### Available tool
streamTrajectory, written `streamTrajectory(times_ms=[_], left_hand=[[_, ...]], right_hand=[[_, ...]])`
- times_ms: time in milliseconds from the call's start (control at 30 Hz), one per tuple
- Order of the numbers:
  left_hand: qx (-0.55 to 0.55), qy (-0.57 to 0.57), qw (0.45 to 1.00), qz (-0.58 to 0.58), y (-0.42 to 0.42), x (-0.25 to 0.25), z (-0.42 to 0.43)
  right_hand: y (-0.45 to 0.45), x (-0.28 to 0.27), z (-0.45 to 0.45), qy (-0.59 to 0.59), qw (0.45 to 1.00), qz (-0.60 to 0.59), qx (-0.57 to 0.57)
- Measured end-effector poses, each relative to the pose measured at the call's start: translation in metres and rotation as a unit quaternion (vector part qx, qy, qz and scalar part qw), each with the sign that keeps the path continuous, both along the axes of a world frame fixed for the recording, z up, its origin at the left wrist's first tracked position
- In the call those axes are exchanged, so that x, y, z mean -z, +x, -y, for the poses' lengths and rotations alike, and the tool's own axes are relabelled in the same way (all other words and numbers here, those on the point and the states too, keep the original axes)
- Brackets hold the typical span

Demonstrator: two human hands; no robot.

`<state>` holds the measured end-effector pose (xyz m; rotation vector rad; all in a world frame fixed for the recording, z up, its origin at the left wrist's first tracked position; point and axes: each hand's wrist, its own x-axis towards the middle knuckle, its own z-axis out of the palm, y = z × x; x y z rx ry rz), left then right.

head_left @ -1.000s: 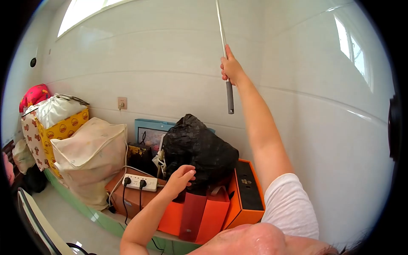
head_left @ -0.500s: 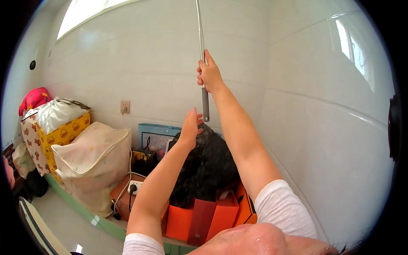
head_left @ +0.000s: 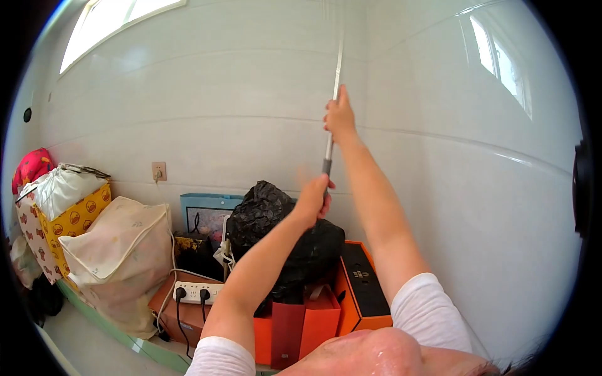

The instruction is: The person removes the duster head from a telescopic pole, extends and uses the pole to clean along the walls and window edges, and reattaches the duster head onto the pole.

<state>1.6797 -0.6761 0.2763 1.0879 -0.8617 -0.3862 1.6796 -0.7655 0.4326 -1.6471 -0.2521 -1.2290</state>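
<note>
A long thin metal pole (head_left: 329, 148) with a grey grip slants up in front of the tiled wall, its top end out of view. My right hand (head_left: 340, 118) is closed around the shaft, above the grey part. Lower down, my left hand (head_left: 313, 199) wraps the grey handle (head_left: 327, 167) near its bottom end. Behind and below my left hand sits a crumpled black plastic bag (head_left: 260, 210) on the piled things.
Orange boxes (head_left: 360, 282), a blue picture bag (head_left: 207, 203), a power strip (head_left: 197, 292) with plugs and cords, and a cream cloth cover (head_left: 119, 244) line the wall. A yellow box (head_left: 75, 210) stands at left. A wall socket (head_left: 159, 170) holds a plug.
My left hand, apart from the handle before, now grips it. The pole has gone from nearly upright to leaning right at the top, and the view has shifted.
</note>
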Motion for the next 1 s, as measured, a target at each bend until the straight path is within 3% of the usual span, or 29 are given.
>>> streamTrajectory(times_ms=[100, 233, 300, 400, 667, 1000], left_hand=[[-0.022, 0.010, 0.999, 0.044, -0.007, 0.021, -0.004], [-0.044, -0.038, 0.995, 0.080, 0.017, 0.042, -0.002], [-0.058, -0.026, 0.998, -0.030, 0.018, 0.051, -0.022], [-0.065, -0.037, 0.993, -0.091, 0.037, 0.071, -0.052], [-0.157, -0.059, 0.977, -0.134, 0.059, 0.096, -0.111], [-0.148, -0.114, 0.960, -0.210, 0.074, 0.128, -0.115]], right_hand=[[-0.009, -0.005, 0.008, 0.006, 0.995, -0.050, 0.085], [0.018, 0.009, -0.005, -0.041, 0.990, -0.105, 0.079], [0.035, 0.018, -0.021, -0.067, 0.986, -0.124, 0.085], [0.066, 0.040, -0.050, -0.095, 0.986, -0.121, 0.061], [0.100, 0.062, -0.128, -0.161, 0.967, -0.199, 0.009], [0.136, 0.089, -0.170, -0.273, 0.934, -0.230, 0.011]])
